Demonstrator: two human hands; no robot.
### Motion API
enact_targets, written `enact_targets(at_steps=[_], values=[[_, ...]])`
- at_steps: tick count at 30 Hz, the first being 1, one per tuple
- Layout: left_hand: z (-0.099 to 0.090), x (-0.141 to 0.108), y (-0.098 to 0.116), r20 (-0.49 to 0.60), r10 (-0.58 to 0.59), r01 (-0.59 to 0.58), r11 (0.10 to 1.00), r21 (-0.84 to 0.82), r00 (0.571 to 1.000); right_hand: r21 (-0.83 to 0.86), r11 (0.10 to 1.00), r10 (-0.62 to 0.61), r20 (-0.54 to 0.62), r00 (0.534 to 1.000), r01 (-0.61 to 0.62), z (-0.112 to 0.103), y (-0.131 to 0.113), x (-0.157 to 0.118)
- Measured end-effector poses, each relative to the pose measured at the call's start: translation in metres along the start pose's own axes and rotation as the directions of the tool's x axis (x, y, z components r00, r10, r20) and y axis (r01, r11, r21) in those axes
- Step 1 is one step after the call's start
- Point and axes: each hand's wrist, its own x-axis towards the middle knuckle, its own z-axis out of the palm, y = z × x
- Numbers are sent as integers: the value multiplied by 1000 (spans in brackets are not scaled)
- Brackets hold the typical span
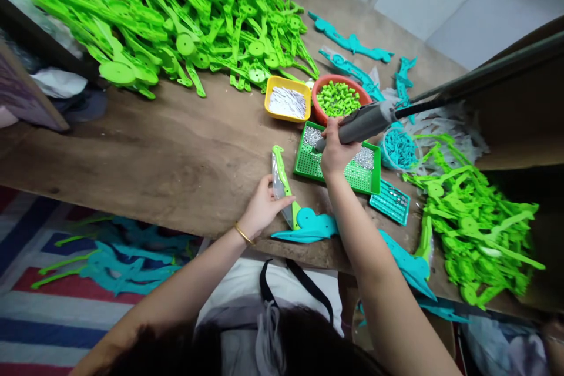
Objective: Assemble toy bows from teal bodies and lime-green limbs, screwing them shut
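Observation:
My left hand (265, 204) pinches a long light-green plastic piece (280, 169) with a thin clear strip along its side. The lower end of that piece meets a turquoise plastic part (311, 226) at the table's front edge. My right hand (337, 150) is wrapped round a grey power screwdriver (368, 122), which has a cable running to the upper right. Its tip points down at the left part of a green perforated tray (337, 179) that holds small silver screws (365, 157). Whether the tip touches a screw is too small to tell.
Behind the tray stand a yellow box (269, 107) of white strips and a red bowl (316, 100) of green pieces. A tub of turquoise parts (400, 148) and a turquoise tray (390, 202) stand right. Green parts are heaped back left (211, 17) and right (480, 229).

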Motion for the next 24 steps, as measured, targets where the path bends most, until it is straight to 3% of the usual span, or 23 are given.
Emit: enact_targets(at_steps=[12,17,21,24], values=[[0,1,-1,-10,-1,1,1000,-2,1000,5,1000,-14,23,1000,14,0,5,3],[1,-1,1,-8,-11,11,1000,8,1000,52,997,-56,3,998,55,-12,-15,6],[1,1,-1,-25,8,-8,1000,15,1000,-22,997,-72,106,992,75,-29,-49,-28],[1,3,-2,-8,19,-19,1000,-7,1000,84,995,-70,224,972,52,-37,-69,-63]])
